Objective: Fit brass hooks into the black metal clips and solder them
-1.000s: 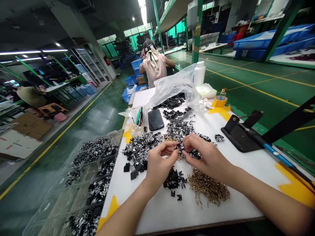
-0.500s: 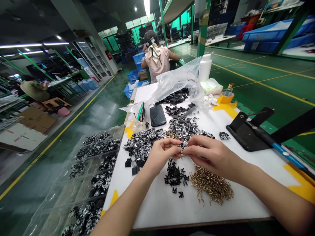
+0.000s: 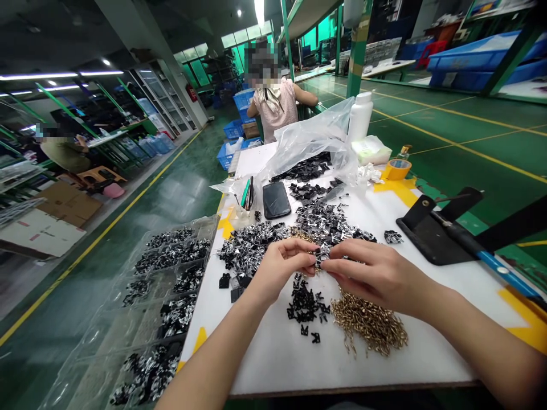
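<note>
Head view: a smooth white tabletop (image 3: 273, 359) bears a heap of slender brass-coloured pins (image 3: 371, 327). Beyond the heap, the right hand (image 3: 380, 270) arches, fingers slightly parted, grip unclear; the left hand (image 3: 277, 266) narrowly pinches a small black piece (image 3: 318, 250).

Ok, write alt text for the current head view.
A person's left hand apparently pinches a small dark piece over a white worktable, with the right hand close beside it. Around them lie a pile of brass-coloured pieces, heaps of black-and-silver parts and a dark phone.
</note>
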Available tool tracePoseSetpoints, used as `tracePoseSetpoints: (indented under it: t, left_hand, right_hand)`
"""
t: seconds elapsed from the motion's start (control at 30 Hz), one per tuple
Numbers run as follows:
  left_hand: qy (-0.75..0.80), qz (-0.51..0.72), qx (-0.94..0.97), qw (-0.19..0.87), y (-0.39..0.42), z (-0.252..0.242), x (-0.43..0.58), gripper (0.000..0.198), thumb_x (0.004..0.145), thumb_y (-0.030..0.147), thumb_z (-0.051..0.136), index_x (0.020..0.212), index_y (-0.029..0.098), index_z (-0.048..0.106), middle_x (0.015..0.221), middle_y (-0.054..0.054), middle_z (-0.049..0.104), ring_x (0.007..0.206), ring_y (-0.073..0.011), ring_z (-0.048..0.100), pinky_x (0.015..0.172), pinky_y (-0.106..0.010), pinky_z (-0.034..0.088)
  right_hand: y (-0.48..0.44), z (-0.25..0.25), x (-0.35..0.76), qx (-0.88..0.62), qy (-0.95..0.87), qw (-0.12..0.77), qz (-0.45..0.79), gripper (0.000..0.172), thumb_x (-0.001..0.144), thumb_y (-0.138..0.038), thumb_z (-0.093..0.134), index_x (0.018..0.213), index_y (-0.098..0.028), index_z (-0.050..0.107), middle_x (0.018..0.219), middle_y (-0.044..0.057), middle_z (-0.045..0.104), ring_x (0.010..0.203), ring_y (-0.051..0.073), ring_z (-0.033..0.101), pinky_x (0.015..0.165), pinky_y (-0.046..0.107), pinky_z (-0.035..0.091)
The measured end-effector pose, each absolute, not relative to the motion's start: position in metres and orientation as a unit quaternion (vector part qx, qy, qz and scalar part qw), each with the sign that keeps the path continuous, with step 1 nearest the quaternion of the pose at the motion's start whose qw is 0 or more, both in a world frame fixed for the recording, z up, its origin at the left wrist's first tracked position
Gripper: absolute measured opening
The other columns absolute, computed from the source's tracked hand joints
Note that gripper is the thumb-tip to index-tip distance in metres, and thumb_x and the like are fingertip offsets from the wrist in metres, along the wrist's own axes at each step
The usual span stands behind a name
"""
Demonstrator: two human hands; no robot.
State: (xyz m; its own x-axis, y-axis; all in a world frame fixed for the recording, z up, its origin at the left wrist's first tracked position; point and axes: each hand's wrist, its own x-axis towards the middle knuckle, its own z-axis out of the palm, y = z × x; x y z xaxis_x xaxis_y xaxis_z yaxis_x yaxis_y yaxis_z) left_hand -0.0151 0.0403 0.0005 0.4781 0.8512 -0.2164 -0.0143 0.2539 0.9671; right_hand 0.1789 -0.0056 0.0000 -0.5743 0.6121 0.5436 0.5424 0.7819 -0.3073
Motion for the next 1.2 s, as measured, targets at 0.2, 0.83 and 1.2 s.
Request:
tracePoseSetpoints:
  t: [0.2, 0.83, 1.2]
  left_hand:
    - [0.407, 0.308, 0.529, 0.679, 0.040, 0.000, -0.014, 0.014, 0.069, 0.011, 0.064, 0.082, 0.013, 0.066, 0.056, 0.001, 0.062, 0.051, -0.0084, 0.060, 0.056, -0.020, 0.050]
    - [0.406, 0.349, 0.603, 0.592, 0.028, 0.008, -0.011, 0.013, 0.075, 0.018, 0.066, 0.087, 0.017, 0.067, 0.066, 0.000, 0.063, 0.062, -0.0113, 0.061, 0.063, -0.023, 0.051]
    - [0.401, 0.358, 0.589, 0.604, 0.029, 0.008, -0.011, 0.014, 0.074, 0.020, 0.067, 0.087, 0.017, 0.066, 0.064, 0.000, 0.060, 0.062, -0.0126, 0.060, 0.063, -0.026, 0.052]
  right_hand:
    - [-0.002, -0.005, 0.180, -0.314, -0.898, 0.307, 0.043, 0.019, 0.090, -0.015, 0.041, 0.100, -0.015, 0.057, 0.084, 0.007, 0.060, 0.075, 0.016, 0.053, 0.064, 0.029, 0.044]
    - [-0.005, 0.000, 0.172, -0.398, -0.723, 0.409, 0.388, 0.009, 0.085, -0.017, 0.050, 0.092, -0.022, 0.053, 0.084, 0.000, 0.058, 0.076, 0.012, 0.056, 0.067, 0.026, 0.048]
    - [-0.010, 0.008, 0.172, -0.408, -0.722, 0.420, 0.368, 0.015, 0.083, -0.020, 0.053, 0.096, -0.022, 0.045, 0.078, -0.001, 0.049, 0.070, 0.012, 0.051, 0.064, 0.028, 0.047]
